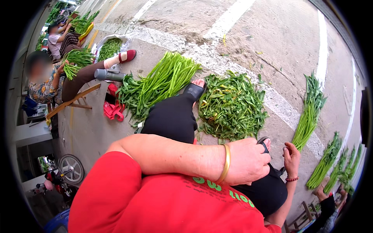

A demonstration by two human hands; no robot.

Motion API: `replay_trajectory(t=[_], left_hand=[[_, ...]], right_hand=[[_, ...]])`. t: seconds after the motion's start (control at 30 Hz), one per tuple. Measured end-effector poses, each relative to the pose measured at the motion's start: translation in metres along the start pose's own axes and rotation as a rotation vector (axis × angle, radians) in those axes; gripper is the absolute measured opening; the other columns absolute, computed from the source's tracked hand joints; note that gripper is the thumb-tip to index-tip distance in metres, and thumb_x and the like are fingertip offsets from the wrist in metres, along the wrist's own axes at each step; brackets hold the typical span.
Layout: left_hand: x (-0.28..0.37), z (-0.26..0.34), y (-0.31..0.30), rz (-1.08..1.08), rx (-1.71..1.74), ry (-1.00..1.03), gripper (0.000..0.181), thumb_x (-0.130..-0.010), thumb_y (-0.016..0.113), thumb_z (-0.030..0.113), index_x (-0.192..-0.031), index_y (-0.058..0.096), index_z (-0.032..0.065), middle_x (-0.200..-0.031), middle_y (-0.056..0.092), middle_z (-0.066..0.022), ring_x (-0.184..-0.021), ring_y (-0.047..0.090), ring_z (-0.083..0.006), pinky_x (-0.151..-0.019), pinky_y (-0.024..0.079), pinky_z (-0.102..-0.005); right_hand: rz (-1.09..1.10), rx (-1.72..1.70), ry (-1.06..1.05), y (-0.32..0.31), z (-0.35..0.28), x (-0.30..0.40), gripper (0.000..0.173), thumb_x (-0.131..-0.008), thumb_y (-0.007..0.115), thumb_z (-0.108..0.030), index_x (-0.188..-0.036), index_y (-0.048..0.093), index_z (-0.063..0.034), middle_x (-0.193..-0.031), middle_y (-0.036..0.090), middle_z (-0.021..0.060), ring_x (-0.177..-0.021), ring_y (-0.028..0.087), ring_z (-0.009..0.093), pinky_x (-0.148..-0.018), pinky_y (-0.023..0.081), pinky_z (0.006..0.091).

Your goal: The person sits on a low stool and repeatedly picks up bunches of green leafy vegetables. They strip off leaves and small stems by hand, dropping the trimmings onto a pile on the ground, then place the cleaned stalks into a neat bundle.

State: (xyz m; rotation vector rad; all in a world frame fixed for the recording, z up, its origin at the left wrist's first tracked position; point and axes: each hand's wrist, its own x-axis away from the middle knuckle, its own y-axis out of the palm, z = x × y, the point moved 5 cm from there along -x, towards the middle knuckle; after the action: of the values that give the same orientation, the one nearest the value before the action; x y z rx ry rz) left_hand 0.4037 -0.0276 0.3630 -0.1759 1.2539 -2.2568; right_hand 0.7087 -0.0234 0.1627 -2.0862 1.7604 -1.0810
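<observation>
My left hand [247, 163], with a gold bangle at the wrist, reaches across my body with its fingers curled down; whatever lies under them is hidden. My right hand [291, 158], wearing a red bead bracelet, has loosely bent fingers beside the stem ends of a bundle of leafy green vegetables [307, 116]. No held object shows in it, and contact with the stems is unclear. A heap of loose leaves and short stems [233, 106] lies between my feet. Left of my left foot is a large pile of long-stemmed greens [163, 81].
A grey bottle [109, 75] and a red bag [116, 109] with a dark phone-like object lie left. A seated person [43, 84] holds greens near a wooden stool [72, 100] and a leaf-filled basin [110, 48]. More bundles [325, 163] and people are at right.
</observation>
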Motion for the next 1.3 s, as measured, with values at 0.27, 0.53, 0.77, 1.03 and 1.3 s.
replay_trajectory(t=[0.27, 0.53, 0.77, 1.03, 1.3], left_hand=[[0.099, -0.062, -0.119, 0.639, 0.009, -0.295, 0.024, -0.081, 0.067, 0.009, -0.104, 0.064, 0.0010, -0.092, 0.066, -0.0105, -0.085, 0.064, -0.0219, -0.074, 0.052, -0.0318], [0.424, -0.282, 0.027, 1.112, 0.601, -1.509, 0.024, -0.089, 0.064, 0.022, -0.073, 0.063, 0.0043, -0.062, 0.061, -0.0026, -0.050, 0.053, -0.0076, -0.046, 0.042, -0.0224], [0.428, -0.323, 0.109, 0.745, 0.134, -1.542, 0.020, -0.080, 0.070, 0.027, -0.085, 0.070, 0.0069, -0.073, 0.069, -0.0070, -0.064, 0.064, -0.0199, -0.062, 0.051, -0.0329], [0.331, -0.382, 0.116, 0.180, -0.090, -1.785, 0.073, -0.068, 0.077, 0.051, -0.126, 0.053, 0.0137, -0.128, 0.052, -0.0116, -0.121, 0.049, -0.0289, -0.096, 0.044, -0.0457], [0.315, -0.396, 0.128, 0.178, -0.348, -1.723, 0.064, -0.061, 0.083, 0.047, -0.107, 0.058, 0.0119, -0.112, 0.057, -0.0092, -0.109, 0.053, -0.0298, -0.089, 0.048, -0.0439]], right_hand=[[-0.020, 0.273, -0.516, 0.018, -0.299, 0.076, 0.027, -0.082, 0.062, 0.000, -0.109, 0.062, -0.0004, -0.089, 0.062, 0.0115, -0.075, 0.060, 0.021, -0.068, 0.048, 0.0305], [-0.540, 0.643, -0.674, 0.146, -0.289, 0.079, 0.018, -0.083, 0.059, -0.008, -0.100, 0.063, -0.0047, -0.083, 0.060, 0.0135, -0.078, 0.061, 0.032, -0.068, 0.049, 0.0398], [-0.661, 0.407, -0.527, 0.168, -0.271, 0.056, 0.025, -0.084, 0.060, -0.013, -0.108, 0.061, -0.0043, -0.083, 0.059, 0.0149, -0.084, 0.058, 0.036, -0.072, 0.047, 0.0433], [-0.602, 0.446, -0.471, 0.168, -0.275, 0.032, 0.030, -0.082, 0.065, -0.015, -0.110, 0.061, -0.0045, -0.083, 0.058, 0.0151, -0.081, 0.058, 0.035, -0.071, 0.047, 0.0415], [-0.642, 0.433, -0.469, 0.176, -0.268, 0.032, 0.034, -0.083, 0.064, -0.019, -0.113, 0.058, -0.0046, -0.082, 0.058, 0.0129, -0.080, 0.060, 0.031, -0.070, 0.048, 0.0401]])
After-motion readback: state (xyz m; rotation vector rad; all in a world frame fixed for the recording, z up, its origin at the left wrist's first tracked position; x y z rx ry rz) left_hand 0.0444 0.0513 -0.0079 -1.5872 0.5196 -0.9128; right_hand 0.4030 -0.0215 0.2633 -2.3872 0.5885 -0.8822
